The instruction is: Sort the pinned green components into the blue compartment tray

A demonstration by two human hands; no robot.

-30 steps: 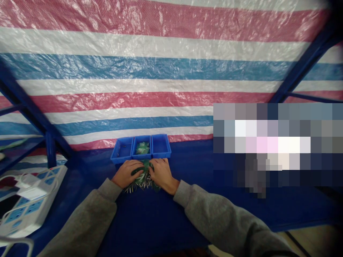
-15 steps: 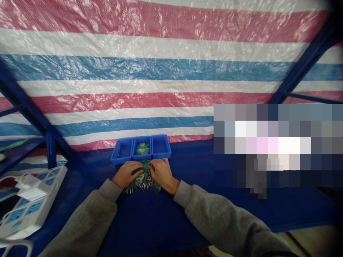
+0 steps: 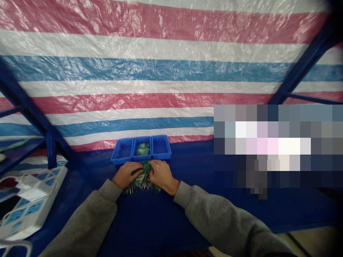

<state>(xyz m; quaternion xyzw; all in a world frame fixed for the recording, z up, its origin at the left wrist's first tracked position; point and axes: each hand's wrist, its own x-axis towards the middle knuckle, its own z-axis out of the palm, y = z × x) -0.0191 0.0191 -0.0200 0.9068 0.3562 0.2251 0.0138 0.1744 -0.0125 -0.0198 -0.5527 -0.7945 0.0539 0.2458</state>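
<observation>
Fingers (image 3: 138, 165) half open; left hand (image 3: 125, 175) and right hand (image 3: 163, 177) touch green plastic (image 3: 146, 166) beside metal pins (image 3: 145, 185).

There are three blue bins: the middle bin (image 3: 142, 157), one left bin (image 3: 120, 159) beside it and one right bin (image 3: 162, 156) beside it. In front of the middle bin are two hands, one left hand (image 3: 128, 174) and one right hand (image 3: 163, 177). Here the metal pins (image 3: 145, 183) are many, but they overlap and I cannot count them exactly. Well apart, to the left of the middle bin, there is one power strip (image 3: 32, 218) with one white adapter (image 3: 32, 188). Behind the middle bin hangs one striped sheet (image 3: 150, 101).
</observation>
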